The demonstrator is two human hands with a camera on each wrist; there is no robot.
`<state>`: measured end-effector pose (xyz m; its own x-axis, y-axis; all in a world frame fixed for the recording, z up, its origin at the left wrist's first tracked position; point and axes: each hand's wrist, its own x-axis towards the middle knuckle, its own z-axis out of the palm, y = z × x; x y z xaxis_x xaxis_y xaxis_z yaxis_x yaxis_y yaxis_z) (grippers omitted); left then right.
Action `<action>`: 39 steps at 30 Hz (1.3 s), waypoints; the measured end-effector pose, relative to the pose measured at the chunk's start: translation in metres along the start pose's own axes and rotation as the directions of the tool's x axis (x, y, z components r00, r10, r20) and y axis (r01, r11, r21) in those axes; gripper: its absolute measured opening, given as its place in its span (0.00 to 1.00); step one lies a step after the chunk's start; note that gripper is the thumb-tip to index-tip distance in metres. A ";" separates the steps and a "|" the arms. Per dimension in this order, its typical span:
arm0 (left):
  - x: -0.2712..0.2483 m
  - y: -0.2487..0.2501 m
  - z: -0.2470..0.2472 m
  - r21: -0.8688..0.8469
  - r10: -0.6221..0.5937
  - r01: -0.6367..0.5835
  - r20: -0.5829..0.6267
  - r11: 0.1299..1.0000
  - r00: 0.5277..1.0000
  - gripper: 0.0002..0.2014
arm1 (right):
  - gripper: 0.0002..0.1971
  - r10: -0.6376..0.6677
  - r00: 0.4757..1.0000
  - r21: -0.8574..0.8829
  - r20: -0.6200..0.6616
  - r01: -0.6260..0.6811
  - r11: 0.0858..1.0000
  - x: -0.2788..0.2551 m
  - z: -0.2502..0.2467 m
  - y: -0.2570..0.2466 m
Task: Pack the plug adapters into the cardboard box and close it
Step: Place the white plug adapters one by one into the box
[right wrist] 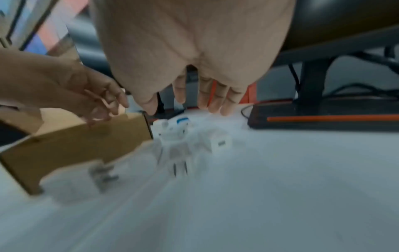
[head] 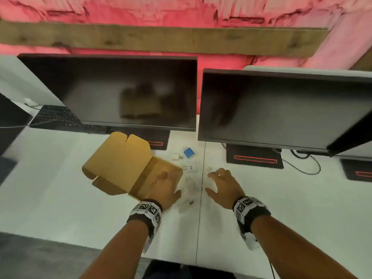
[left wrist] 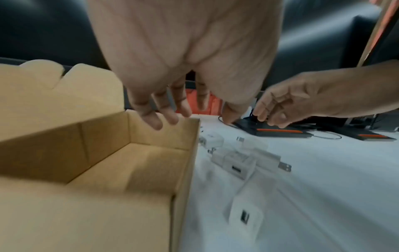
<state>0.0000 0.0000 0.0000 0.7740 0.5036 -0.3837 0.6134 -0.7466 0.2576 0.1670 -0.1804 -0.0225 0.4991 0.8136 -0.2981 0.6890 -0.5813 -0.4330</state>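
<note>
Head view: cardboard box point(head: 161, 168) open on the surface point(head: 281, 198), lid back, nothing inside. Left hand point(head: 164, 191) over its cavity, fingers point(left wrist: 151, 117) apart, empty. Right hand point(head: 223, 186) spread, holding nothing, beside white plug adapters point(left wrist: 235, 163) and a blue adapter point(head: 188, 152) right of the box. Best to steady the box wall, pinch one adapter by its body, prongs clear.

The head camera is looking steeply down from above at the white desk point(head: 291, 208), taking in both monitors. Each wrist camera is peering forward from close behind its palm, low over the desk. All three are sharing the open cardboard box point(head: 161, 168) and the scattered plug adapters point(left wrist: 235, 162).
</note>
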 end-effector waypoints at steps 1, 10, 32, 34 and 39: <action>-0.002 -0.003 0.003 -0.047 -0.052 0.055 0.053 0.997 0.997 0.30 | 0.28 0.011 0.999 -0.005 0.033 -0.011 1.000 -0.001 0.004 0.002; -0.007 -0.043 0.028 0.158 -0.139 0.094 0.303 0.983 0.943 0.34 | 0.25 0.069 0.989 -0.036 0.132 -0.065 0.997 -0.003 0.039 -0.005; -0.010 -0.097 -0.002 0.376 0.208 -0.369 0.405 0.850 0.890 0.28 | 0.19 0.161 0.986 -0.175 -0.047 -0.166 0.970 -0.010 0.065 -0.062; -0.003 -0.097 -0.005 0.413 0.233 -0.391 0.381 0.823 0.895 0.24 | 0.16 0.152 0.987 -0.202 -0.055 -0.161 0.966 0.000 0.062 -0.067; 0.002 -0.105 -0.010 0.448 0.339 -0.358 0.125 0.819 0.932 0.19 | 0.12 0.171 0.981 -0.241 -0.092 -0.188 0.952 0.027 0.055 -0.082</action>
<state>-0.0612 0.0833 -0.0190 0.9102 0.1623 -0.3811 0.1554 -0.9866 -0.0489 0.0949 -0.1101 -0.0423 0.6557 0.6980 -0.2880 0.6886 -0.7092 -0.1513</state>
